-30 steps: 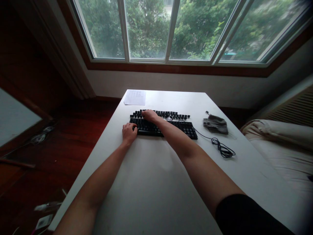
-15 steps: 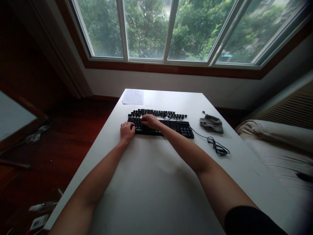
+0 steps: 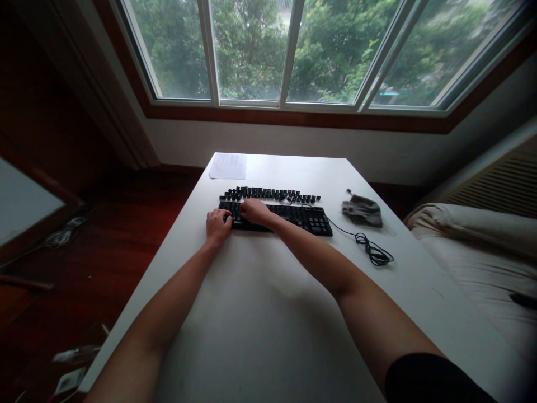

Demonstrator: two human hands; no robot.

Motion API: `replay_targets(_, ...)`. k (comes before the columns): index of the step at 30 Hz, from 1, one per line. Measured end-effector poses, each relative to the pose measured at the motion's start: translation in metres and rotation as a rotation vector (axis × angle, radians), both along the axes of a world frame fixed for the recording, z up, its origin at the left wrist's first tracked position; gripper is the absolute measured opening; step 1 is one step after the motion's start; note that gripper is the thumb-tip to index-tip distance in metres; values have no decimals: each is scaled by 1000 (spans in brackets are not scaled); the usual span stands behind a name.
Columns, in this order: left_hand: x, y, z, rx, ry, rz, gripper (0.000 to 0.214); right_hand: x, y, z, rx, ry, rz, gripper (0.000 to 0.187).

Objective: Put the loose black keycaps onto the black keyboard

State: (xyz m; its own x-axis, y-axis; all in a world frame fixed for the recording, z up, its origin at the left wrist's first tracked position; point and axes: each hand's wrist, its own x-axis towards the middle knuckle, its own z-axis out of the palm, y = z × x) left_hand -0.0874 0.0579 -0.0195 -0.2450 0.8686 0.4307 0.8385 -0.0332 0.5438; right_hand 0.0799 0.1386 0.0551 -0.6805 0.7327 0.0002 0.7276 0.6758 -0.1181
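A black keyboard (image 3: 289, 215) lies across the white table in front of me. My left hand (image 3: 218, 223) is curled round its left end, the thumb at the front corner. Over the left part of the keys, my right hand (image 3: 255, 212) is closed with the fingers bent down. Whatever sits between those fingertips is hidden behind the hand. Just behind the keyboard stand rows of loose black keycaps (image 3: 255, 192). A small clear object (image 3: 286, 201) rests between them and the keyboard, too small to make out.
On the white table (image 3: 268, 313), a sheet of paper (image 3: 227, 166) lies at the far left. A grey cloth pouch (image 3: 361, 210) and a coiled black cable (image 3: 377, 254) are at the right. Beyond the right edge is a pale cushioned seat (image 3: 461, 246). A window (image 3: 251, 56) faces me.
My right hand has shifted slightly left and lower over the keys, and its fingers look more bent. The left hand stays at the keyboard's end.
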Motion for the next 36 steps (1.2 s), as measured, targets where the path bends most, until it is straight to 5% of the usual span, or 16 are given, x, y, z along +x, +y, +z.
replay_targets(7, 1, 0, 1, -14, -10, -4, 16, -5, -22, -5, 116, 10, -7, 29)
replay_targets(15, 2, 0, 2, -11, -20, 4, 22, 6, -62, -41, 290, 113, 2, 52)
replay_targets(20, 2, 0, 3, -18, 4, 15, 25, 8, -65, -57, 283, 169, -17, 67)
replay_targets(30, 2, 0, 1, -22, -7, 25, 25, 4, -67, -61, 257, 187, -30, 63)
replay_targets(36, -1, -2, 1, -11, 5, 9, 20, 3, -48, -40, 184, 242, -113, 46)
